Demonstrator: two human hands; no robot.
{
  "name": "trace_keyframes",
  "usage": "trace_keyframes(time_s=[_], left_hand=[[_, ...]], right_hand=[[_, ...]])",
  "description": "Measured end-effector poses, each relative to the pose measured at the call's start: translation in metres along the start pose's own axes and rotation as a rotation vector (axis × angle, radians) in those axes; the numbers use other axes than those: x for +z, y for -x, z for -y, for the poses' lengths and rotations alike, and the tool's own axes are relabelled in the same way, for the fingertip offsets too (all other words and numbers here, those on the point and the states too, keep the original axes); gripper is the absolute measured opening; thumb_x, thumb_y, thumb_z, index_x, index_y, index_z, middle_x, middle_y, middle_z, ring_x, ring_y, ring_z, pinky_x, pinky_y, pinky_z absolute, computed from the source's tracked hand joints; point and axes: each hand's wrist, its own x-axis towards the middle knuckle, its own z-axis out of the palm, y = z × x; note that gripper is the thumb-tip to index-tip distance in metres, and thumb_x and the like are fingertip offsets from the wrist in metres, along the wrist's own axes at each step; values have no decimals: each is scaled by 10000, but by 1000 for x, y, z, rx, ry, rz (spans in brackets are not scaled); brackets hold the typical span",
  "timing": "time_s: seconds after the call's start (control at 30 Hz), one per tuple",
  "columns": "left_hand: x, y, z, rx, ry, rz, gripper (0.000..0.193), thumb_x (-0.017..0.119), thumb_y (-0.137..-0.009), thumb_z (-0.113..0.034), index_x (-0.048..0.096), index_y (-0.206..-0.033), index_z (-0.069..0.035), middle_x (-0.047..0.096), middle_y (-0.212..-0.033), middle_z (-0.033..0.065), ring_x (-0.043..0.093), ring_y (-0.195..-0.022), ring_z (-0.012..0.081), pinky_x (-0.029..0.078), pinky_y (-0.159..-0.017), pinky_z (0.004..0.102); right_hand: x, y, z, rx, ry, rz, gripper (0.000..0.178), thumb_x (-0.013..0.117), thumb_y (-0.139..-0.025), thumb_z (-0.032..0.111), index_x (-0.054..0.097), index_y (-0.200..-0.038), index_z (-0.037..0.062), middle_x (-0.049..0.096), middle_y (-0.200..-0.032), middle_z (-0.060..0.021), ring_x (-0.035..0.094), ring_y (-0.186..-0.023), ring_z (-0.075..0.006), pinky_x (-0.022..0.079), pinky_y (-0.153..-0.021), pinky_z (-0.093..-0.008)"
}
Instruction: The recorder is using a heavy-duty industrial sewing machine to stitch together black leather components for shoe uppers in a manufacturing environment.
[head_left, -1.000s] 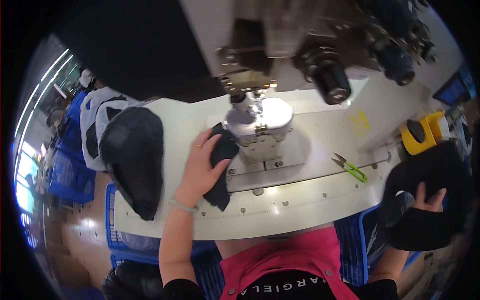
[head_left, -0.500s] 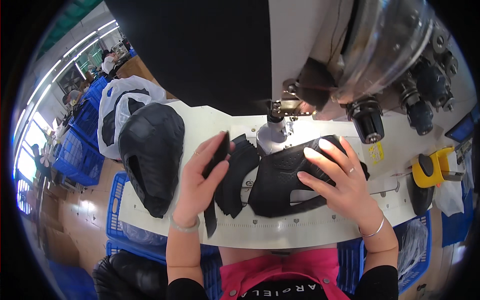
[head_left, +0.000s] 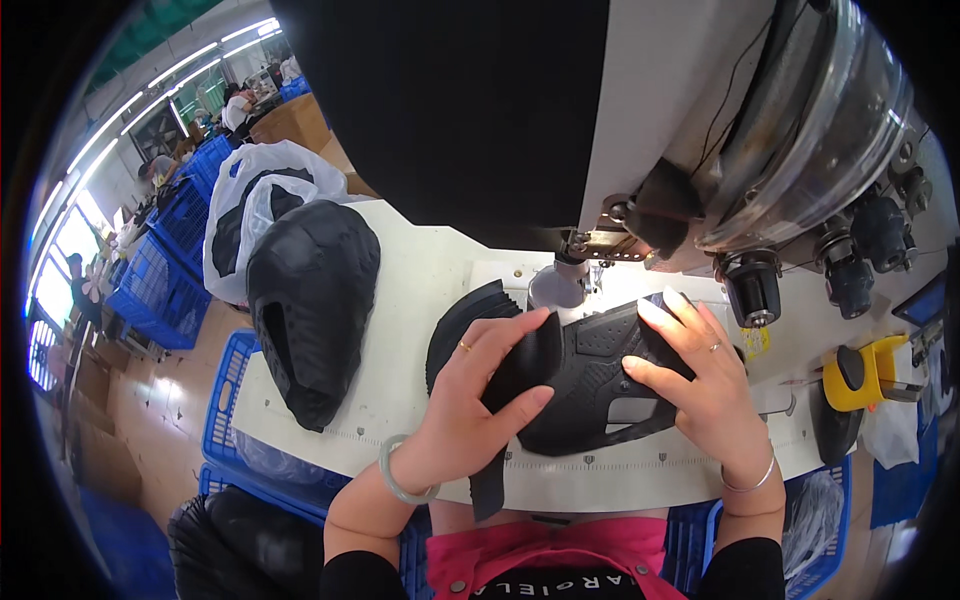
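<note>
A curved black strip (head_left: 532,362) is pinched between the thumb and fingers of my left hand (head_left: 465,415), its tail hanging below my palm past the table edge. Its upper end lies against the left edge of a black shoe upper (head_left: 598,342) with embossed panels and a cut-out window. Over the right part of that upper, my right hand (head_left: 695,385) grips it, fingers on its face and thumb near the window. Behind my left hand sits a stack of similar curved black pieces (head_left: 455,325), partly hidden. The sewing machine's post (head_left: 557,287) stands just beyond the upper.
The machine head (head_left: 650,120) overhangs the white table (head_left: 410,235). A pile of black uppers (head_left: 318,290) and a white plastic bag (head_left: 300,165) occupy the left side. A yellow holder (head_left: 858,378) stands right. Blue baskets (head_left: 228,400) sit below the table.
My left hand has brought the black strip rightward, over the stack, to the upper's left edge. My right hand stays on the upper. The whole view has shifted slightly.
</note>
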Motion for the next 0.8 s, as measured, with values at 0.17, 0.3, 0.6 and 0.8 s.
trace_keyframes(time_s=[0.17,0.3,0.6,0.8], left_hand=[[8,-5,-17,341,-675,-48,495,768,-760,-1,647,-1239,-21,604,-1270,162,634,-1065,321,520,-942,351],[12,-9,-22,381,-807,-34,410,762,-755,-2,693,-1159,-3,634,-1278,164,656,-1015,311,533,-907,358],[11,-13,-28,411,-849,8,401,733,-742,27,702,-1141,-1,639,-1284,125,622,-901,278,541,-816,343],[6,-18,-24,510,-904,62,361,716,-789,-33,678,-1147,-19,585,-1304,118,547,-870,270,515,-773,334]], right_hand=[[-3,1,6,28,86,-5,478,633,-639,-99,696,-1048,139,590,-1346,-130,494,-1329,-383,377,-1106,-548],[-3,2,7,34,154,-1,421,657,-669,-41,688,-1057,120,592,-1281,-129,516,-1266,-367,394,-1073,-543],[-5,3,10,75,90,9,486,659,-655,-53,675,-1112,112,601,-1172,-131,530,-1225,-381,400,-1049,-555],[-6,0,11,98,81,6,494,651,-660,-56,670,-1123,113,619,-1200,-128,504,-1281,-399,392,-1059,-566]])
